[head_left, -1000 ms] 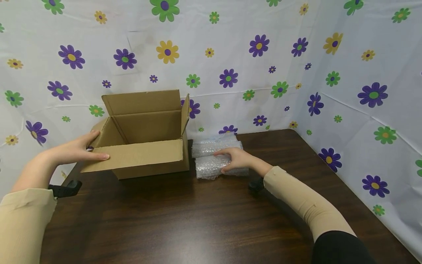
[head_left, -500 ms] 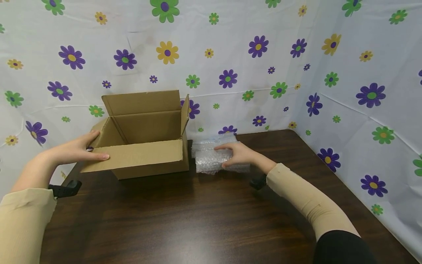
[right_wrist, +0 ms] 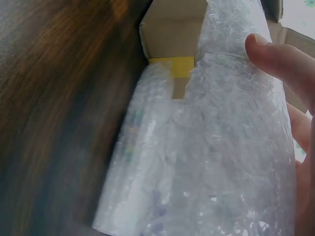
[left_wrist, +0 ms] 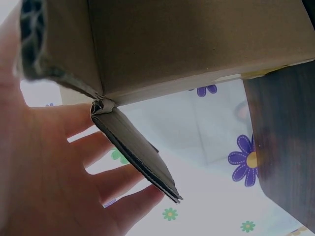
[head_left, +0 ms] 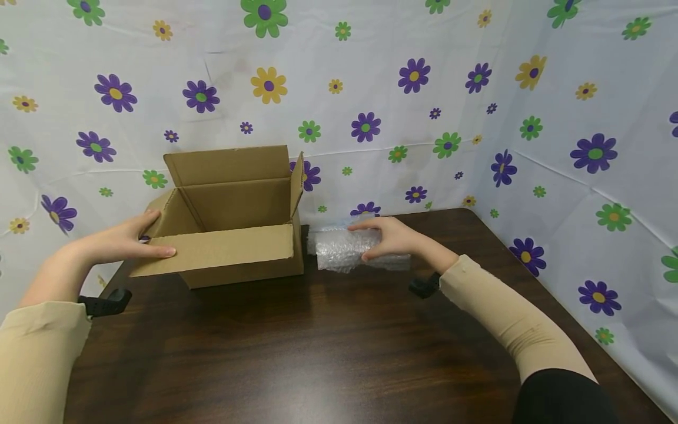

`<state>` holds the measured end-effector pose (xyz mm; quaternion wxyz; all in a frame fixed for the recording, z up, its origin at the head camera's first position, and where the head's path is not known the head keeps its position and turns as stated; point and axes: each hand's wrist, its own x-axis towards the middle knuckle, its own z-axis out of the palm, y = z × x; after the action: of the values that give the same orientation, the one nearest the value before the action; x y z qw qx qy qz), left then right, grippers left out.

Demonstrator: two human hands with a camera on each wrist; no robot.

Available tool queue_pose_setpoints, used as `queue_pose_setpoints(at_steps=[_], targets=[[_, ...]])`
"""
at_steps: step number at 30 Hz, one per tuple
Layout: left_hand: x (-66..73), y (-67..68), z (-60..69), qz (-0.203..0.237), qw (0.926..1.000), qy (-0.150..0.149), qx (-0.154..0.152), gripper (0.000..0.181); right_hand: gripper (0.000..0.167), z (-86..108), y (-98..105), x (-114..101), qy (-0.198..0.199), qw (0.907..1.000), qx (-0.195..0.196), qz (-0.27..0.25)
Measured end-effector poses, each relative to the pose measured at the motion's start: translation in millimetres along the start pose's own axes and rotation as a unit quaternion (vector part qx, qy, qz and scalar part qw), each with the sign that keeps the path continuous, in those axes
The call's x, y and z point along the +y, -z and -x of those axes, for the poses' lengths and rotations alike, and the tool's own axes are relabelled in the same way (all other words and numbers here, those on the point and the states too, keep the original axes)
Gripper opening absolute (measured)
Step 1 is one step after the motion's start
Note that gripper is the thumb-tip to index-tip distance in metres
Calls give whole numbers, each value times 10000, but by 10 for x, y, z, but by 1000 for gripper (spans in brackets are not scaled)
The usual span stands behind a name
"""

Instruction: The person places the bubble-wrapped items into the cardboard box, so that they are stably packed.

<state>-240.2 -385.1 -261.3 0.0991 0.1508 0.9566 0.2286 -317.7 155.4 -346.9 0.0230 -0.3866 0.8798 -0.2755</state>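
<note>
There is one cardboard box [head_left: 241, 206], two bubble-wrap bundles [right_wrist: 236, 137], one table [head_left: 318, 341].

I have a dark brown, wood-grained worktop [head_left: 318, 353] before me, carrying an open, rectangular brown cardboard box [head_left: 249, 272] and, just right of it, a partly hidden clear bubble-wrap roll [right_wrist: 132, 155].

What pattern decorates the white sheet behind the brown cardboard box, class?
Purple, green and yellow flowers on the white sheet; best view: head.

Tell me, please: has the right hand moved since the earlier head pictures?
Yes. In the head view, the right hand has shifted slightly up the picture and rightward, away from the cardboard box, which stays put.
</note>
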Motion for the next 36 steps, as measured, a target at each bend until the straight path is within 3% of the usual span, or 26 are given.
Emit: queue_pose_setpoints(at_steps=[7,15,36], targets=[[12,9,-7,21,10000,32,-13,103,71,11,116,-119,230,9997,-126,5],[12,-10,-5,17,10000,1,-29,104,72,51,219,-235,197,9995,-171,-196],[2,-7,2,44,10000,18,13,103,68,-12,571,-742,989,9943,-218,-343]])
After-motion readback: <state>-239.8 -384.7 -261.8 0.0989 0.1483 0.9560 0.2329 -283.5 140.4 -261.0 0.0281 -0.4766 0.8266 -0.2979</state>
